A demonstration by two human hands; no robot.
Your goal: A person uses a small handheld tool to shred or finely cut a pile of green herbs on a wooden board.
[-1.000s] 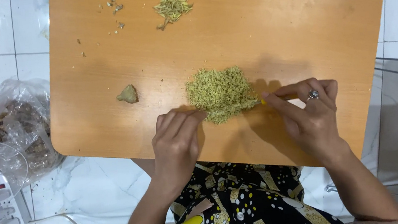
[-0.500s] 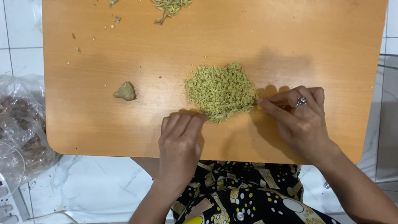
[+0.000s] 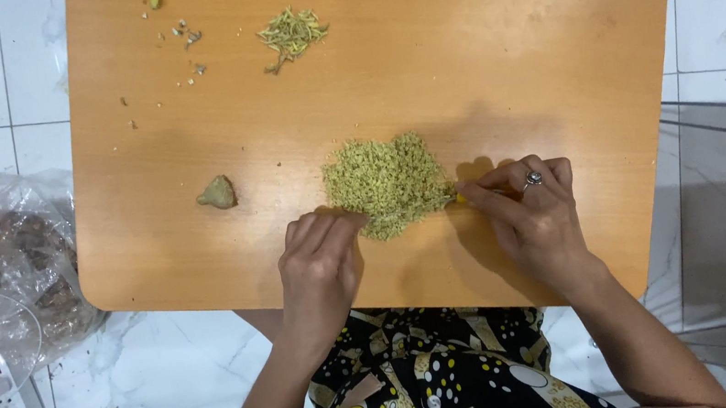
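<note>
Left hand [image 3: 319,260] flat, fingers open at the green pile [image 3: 390,182]; right hand [image 3: 530,211] pinching bits at its edge, near table's [image 3: 546,43] near edge. Pick lightly, keep the pile together.

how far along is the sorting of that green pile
Done: a small heap of stalks and scattered bits lie set aside at the table's far edge. In hand: left hand and right hand pick at the main pile. Left: most of that pile.
</note>
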